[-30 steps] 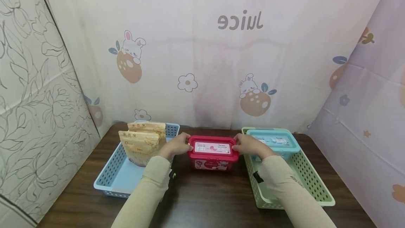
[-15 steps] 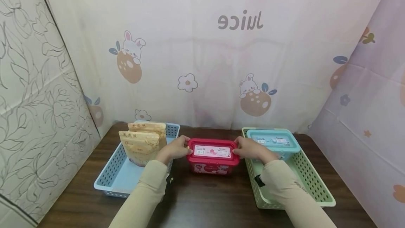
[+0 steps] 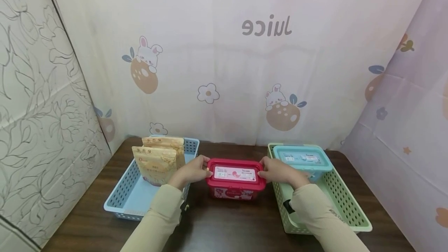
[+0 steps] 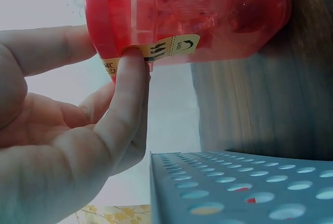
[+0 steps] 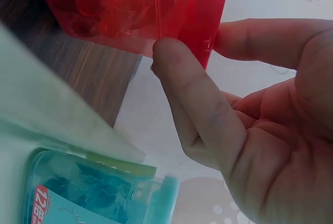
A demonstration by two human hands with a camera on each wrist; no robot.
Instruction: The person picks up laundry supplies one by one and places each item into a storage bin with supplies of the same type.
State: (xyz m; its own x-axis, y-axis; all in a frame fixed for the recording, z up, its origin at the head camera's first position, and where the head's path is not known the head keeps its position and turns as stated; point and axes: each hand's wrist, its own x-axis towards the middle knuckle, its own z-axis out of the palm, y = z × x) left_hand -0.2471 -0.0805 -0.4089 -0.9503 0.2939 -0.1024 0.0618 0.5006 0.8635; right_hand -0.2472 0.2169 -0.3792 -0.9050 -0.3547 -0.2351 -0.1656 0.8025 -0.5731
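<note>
A red lidded plastic tub (image 3: 235, 180) with a pink-white label sits mid-table between two baskets. Rounded pieces show through its translucent wall in both wrist views. My left hand (image 3: 192, 171) grips the tub's left end, thumb on the lid and fingers under its rim beside a yellow "open" sticker (image 4: 179, 46). The right hand (image 3: 282, 172) pinches the opposite end the same way, with a fingertip (image 5: 174, 57) under the rim. Whether the tub's base touches the table cannot be told.
Left stands a blue perforated basket (image 3: 120, 201) with two upright yellow pouches (image 3: 155, 165) in it. A green basket (image 3: 344, 193) at right holds a turquoise lidded tub (image 3: 304, 158) at its back end. A printed curtain (image 3: 231, 69) hangs behind the table.
Both hands have brought the red tub a little nearer to me, keeping their grip on its two ends. The baskets and their contents stay in place; the head view tilts slightly.
</note>
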